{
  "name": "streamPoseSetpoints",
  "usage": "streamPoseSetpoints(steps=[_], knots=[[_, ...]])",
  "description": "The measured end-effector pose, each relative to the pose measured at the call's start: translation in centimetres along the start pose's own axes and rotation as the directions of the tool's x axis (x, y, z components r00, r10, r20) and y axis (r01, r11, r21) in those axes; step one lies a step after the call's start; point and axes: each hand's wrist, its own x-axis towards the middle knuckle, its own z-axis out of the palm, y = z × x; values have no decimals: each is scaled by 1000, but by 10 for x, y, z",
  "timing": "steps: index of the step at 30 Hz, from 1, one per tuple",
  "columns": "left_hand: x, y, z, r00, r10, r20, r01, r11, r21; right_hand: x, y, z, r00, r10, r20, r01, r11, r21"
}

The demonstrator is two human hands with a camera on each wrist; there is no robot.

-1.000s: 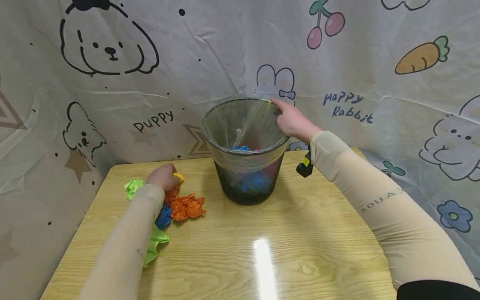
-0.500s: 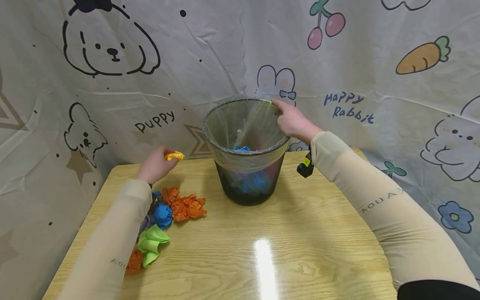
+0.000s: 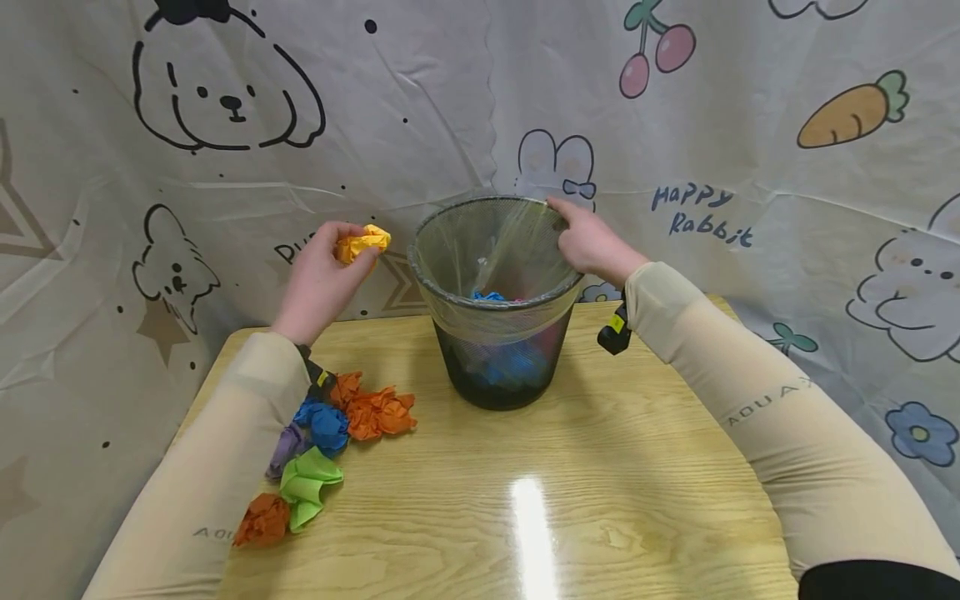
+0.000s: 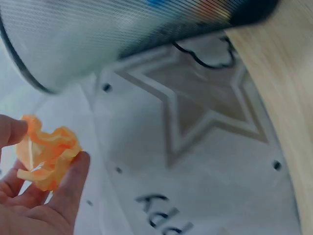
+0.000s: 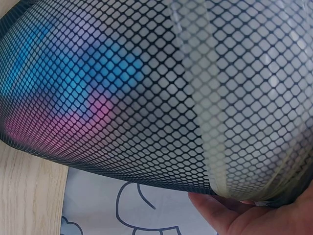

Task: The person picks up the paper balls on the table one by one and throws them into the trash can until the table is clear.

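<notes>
My left hand (image 3: 318, 283) pinches a crumpled yellow-orange paper ball (image 3: 365, 243) between thumb and fingers, up beside the left rim of a black mesh wastebasket (image 3: 502, 354). In the left wrist view the paper ball (image 4: 51, 152) appears close below the basket's rim, apart from it. My right hand (image 3: 595, 242) grips the basket's right rim over its translucent yellowish liner bag (image 3: 457, 312). Blue and pink crumpled paper (image 5: 105, 68) shows through the mesh in the right wrist view. The basket stands upright on the table.
Left on the wooden table (image 3: 420, 517) lie several crumpled papers: orange balls (image 3: 378, 412), blue paper (image 3: 326, 427), purple paper (image 3: 287, 452), green paper (image 3: 309, 485) and a dark orange ball (image 3: 264, 521). A printed cloth (image 3: 420, 50) hangs behind the table.
My left hand has lifted the yellow-orange paper ball off the pile, up and right toward the basket's rim. My right hand stays on the rim.
</notes>
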Motion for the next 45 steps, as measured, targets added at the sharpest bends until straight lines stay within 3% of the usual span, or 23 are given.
streamPoseSetpoints(steps=[5,8,12,18,23,31,45], knots=[[2,29,8,994,102,-41,-105,992,-65,0,1,0,1000,8,9,-8,1000,-9],[3,44,14,984,175,-24,-177,978,-114,0,1,0,1000,10,9,-10,1000,-3],[2,62,23,968,246,48,-238,961,-139,-1,1,0,1000,8,8,-8,1000,2],[1,81,35,937,291,195,-281,957,-77,-1,1,0,1000,8,10,-8,1000,7],[2,90,44,906,313,284,-324,946,-8,-1,1,0,1000,11,3,-11,1000,4],[2,96,56,883,273,381,-351,924,152,1,2,1,1000,11,8,-11,1000,-8],[2,101,56,846,318,428,-449,858,250,0,-1,0,1000,19,-1,-19,1000,1]])
